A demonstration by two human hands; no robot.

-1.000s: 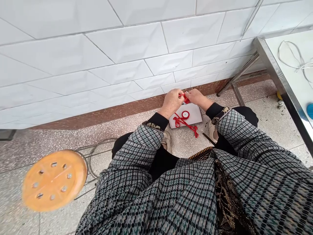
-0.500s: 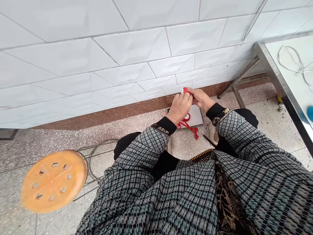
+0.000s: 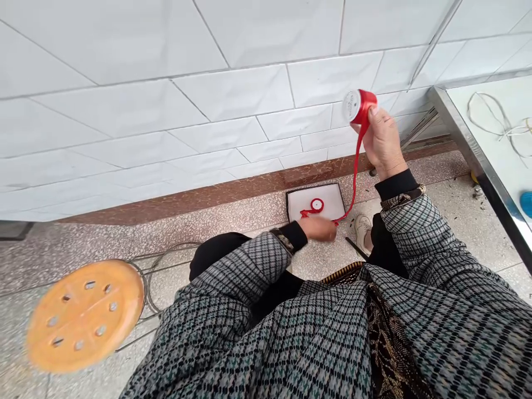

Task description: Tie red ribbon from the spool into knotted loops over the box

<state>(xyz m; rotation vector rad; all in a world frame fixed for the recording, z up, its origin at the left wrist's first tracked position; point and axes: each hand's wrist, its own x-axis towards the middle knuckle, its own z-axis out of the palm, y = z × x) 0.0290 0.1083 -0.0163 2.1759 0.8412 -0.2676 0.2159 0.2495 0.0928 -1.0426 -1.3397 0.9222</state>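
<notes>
My right hand (image 3: 382, 138) is raised in front of the tiled wall, closed around a spool of red ribbon (image 3: 367, 104) whose white labelled end faces left. From the spool a strip of ribbon (image 3: 356, 176) runs down to my left hand (image 3: 320, 229). Low over the floor, that hand is closed with the ribbon at its fingers, slightly blurred. Just beyond it lies a shallow white box with dark edges (image 3: 297, 198). Inside the box rests a second, smaller-looking red ribbon spool (image 3: 317, 205) with a loose tail.
An orange round stool (image 3: 85, 316) with holes stands at the left on wire legs. To the right is a metal-edged table (image 3: 477, 149) bearing a white cord (image 3: 505, 124) and a blue object (image 3: 527, 204). The white tiled wall (image 3: 187, 105) rises ahead.
My hands were together over the box and have parted. The right has risen to the right with the spool; the left has dropped, drawing ribbon out between them.
</notes>
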